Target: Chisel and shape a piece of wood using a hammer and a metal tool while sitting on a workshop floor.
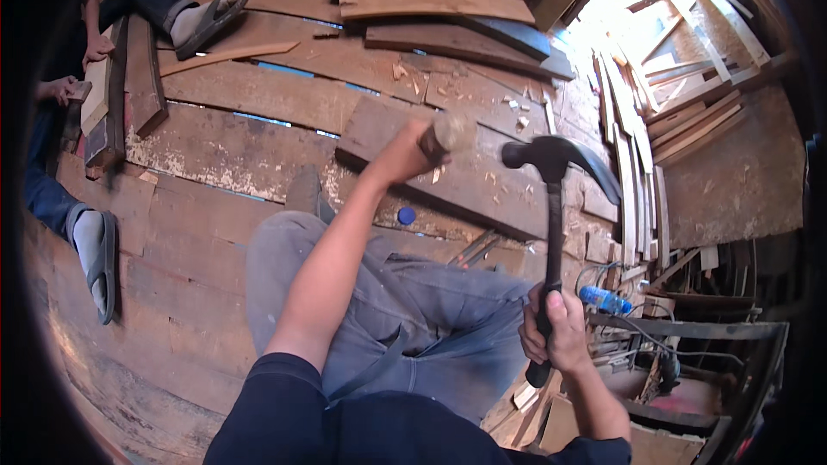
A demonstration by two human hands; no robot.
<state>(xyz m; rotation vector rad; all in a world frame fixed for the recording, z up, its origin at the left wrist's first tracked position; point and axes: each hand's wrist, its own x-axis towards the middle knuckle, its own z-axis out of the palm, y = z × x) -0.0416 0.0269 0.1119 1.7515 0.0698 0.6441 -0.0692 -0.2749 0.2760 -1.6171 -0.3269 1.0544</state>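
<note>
A black claw hammer (pixel 554 207) stands nearly upright in my right hand (pixel 558 331), its fingers wrapped low round the grip. The hammer's head is raised at the right of a thick brown plank (pixel 379 131). Over this plank, my left hand (pixel 408 155) is closed round a short wooden piece (pixel 455 131) with a pale rounded end; motion blur hides its exact kind. Wood chips lie scattered on and around the plank. Near my knees are a round blue cap (pixel 407 215) and some dark slender tools (pixel 476 248) that I cannot make out clearly.
Curved boards (pixel 435 4) are stacked at the far side. Another person's hands (pixel 97 49) rest at a wooden beam (pixel 108 120) on the left. To the right stand piled wood strips (pixel 636 155), a blue-labelled plastic bottle (pixel 605 299) and a cable (pixel 663 342). Gaps run between the floorboards.
</note>
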